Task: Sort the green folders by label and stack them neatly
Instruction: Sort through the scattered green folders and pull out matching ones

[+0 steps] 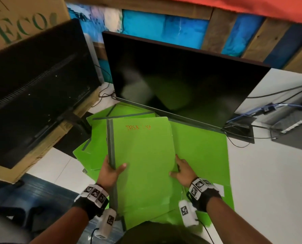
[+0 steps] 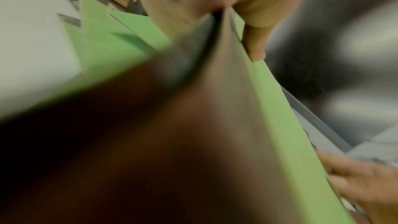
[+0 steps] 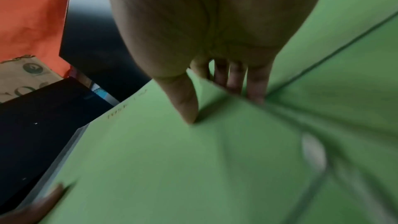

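A white surface (image 1: pixel 269 173) carries everything here. At its back stands a large dark monitor (image 1: pixel 182 76), facing the person, with a second black monitor (image 1: pixel 37 81) turned back-outward on the left, resting on a cardboard box (image 1: pixel 23 20) printed with green letters. Cables (image 1: pixel 278 95) trail across the surface on the right, behind the large monitor.

In front of the monitor lies a loose spread of green folders (image 1: pixel 203 148), overlapping at different angles, some reaching under the screen's lower edge. On top of that spread is the folder (image 1: pixel 143 155) being handled, with a grey spine along its left edge and "TASK LIST" written in red near its top; it sits roughly in the middle of the surface, just in front of the person.

The left hand (image 1: pixel 111 170) is clasped on the folder's spine near the lower left, thumb on the cover and fingers wrapped beneath; the left wrist view shows the thumb (image 2: pixel 256 43) pressed on the green edge. The right hand (image 1: pixel 182 170) pinches the folder's right edge, its thumb (image 3: pixel 185 100) lying on the cover and its fingers (image 3: pixel 256 84) tucked under that edge. Both wrists wear black straps with marker tags (image 1: pixel 198 188).
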Demonstrator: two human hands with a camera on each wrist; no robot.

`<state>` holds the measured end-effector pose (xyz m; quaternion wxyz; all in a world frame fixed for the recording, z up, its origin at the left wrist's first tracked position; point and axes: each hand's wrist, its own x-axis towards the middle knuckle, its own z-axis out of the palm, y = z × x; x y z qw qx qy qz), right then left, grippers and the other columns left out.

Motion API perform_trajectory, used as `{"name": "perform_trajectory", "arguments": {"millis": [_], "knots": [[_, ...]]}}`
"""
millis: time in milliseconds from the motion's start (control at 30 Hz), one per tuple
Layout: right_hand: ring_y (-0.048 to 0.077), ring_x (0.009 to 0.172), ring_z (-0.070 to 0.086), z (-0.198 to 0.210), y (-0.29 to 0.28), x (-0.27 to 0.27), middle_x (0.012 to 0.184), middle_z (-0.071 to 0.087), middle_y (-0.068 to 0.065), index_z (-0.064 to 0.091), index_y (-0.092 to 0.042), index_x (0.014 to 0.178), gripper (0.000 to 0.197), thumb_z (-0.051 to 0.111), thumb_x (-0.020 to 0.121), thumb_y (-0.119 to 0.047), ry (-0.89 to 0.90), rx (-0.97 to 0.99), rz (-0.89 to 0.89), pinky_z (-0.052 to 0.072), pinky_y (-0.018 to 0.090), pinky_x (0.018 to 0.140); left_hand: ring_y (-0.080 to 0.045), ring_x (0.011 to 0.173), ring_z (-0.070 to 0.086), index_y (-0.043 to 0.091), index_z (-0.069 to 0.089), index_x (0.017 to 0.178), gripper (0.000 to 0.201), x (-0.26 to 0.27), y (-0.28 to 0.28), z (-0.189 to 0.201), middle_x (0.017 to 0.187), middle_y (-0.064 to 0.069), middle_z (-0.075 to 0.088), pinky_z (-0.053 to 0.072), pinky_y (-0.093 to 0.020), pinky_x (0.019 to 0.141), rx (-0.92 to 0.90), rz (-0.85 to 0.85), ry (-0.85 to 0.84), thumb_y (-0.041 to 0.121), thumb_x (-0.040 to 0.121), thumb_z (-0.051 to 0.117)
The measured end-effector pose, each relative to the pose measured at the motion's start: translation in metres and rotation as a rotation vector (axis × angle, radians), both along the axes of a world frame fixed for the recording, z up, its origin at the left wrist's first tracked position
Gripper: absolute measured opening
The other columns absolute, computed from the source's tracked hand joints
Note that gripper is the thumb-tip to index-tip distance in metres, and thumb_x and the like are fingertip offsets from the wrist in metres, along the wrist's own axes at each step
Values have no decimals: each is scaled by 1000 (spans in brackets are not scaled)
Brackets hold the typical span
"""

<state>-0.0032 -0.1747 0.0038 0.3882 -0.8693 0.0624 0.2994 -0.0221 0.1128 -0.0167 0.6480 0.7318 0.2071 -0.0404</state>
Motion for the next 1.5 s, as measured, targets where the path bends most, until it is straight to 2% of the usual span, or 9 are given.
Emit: {"name": "perform_trajectory", "arguments": {"millis": [100, 233, 400, 533, 667, 867, 1033, 1300, 1500], "knots": [[20, 137, 33, -5, -26, 1, 151, 32, 4, 31, -24, 146, 58, 54, 93, -29, -138, -108, 99, 19, 22, 109, -30, 86, 68, 15, 54, 116, 52, -1, 14, -2, 103, -10, 70, 57, -45, 74, -25, 21, 27, 19, 72, 82], [16, 145, 15, -23, -85, -13, 159, 13, -4, 27, -30, 147, 57, 47, 95, -39, -240, -335, 132, 8, 23, 113, -25, 58, 59, 7, 54, 113, 45, 4, 35, -2, 83, -14, 64, 52, -30, 47, -53, 119, 44, 11, 75, 78], [3, 141, 6, -43, -126, -48, 154, 4, -20, 36, -32, 143, 76, 25, 79, -73, -123, -348, 193, 13, 47, 118, -29, 67, 62, 8, 56, 112, 53, 12, 57, -20, 89, -17, 67, 55, -39, 61, -6, 181, 145, 23, 69, 84], [18, 128, 48, -48, -157, -67, 140, 49, -5, 65, -21, 113, 84, 30, 69, -84, -190, -409, -57, 33, 47, 108, -29, 68, 62, 5, 58, 107, 52, 14, 61, -34, 85, -17, 67, 56, -46, 68, 71, 163, 204, 29, 69, 84], [23, 130, 44, -59, -187, -90, 143, 47, 5, 41, -33, 141, 72, 72, 76, -41, -96, -449, -85, 28, 48, 110, -30, 73, 62, 2, 56, 108, 42, 15, 53, -31, 89, -17, 65, 53, -42, 69, 111, 143, 246, 21, 78, 78], [24, 141, 25, -57, -212, -125, 153, 22, -1, 27, -52, 139, 74, 68, 79, -36, -28, -746, -355, 22, 56, 110, -28, 74, 59, 6, 54, 105, 34, 15, 46, -20, 94, -18, 63, 50, -39, 71, 139, 114, 229, 19, 81, 75], [41, 128, 37, -66, -215, -113, 134, 38, 23, 43, -8, 134, 83, 80, 66, -38, 116, -547, -892, 36, 52, 103, -32, 85, 59, 8, 52, 104, 34, 14, 43, -15, 97, -18, 62, 50, -43, 79, 177, 109, 241, 20, 81, 74], [40, 138, 19, -63, -186, -103, 155, 12, 16, 1, -13, 151, 131, 86, 55, -41, 156, -613, -502, 24, 45, 113, -26, 65, 57, 1, 51, 114, 43, 17, 52, -24, 81, -12, 61, 47, -35, 57, 107, 127, 247, 18, 82, 74], [38, 127, 45, -48, -199, -83, 141, 41, 22, 26, 0, 142, 111, 86, 58, -41, 261, -288, -1039, 40, 47, 101, -27, 64, 58, -1, 53, 116, 46, 20, 58, -28, 87, -18, 64, 48, -36, 58, 68, 140, 239, 18, 80, 75]]}}
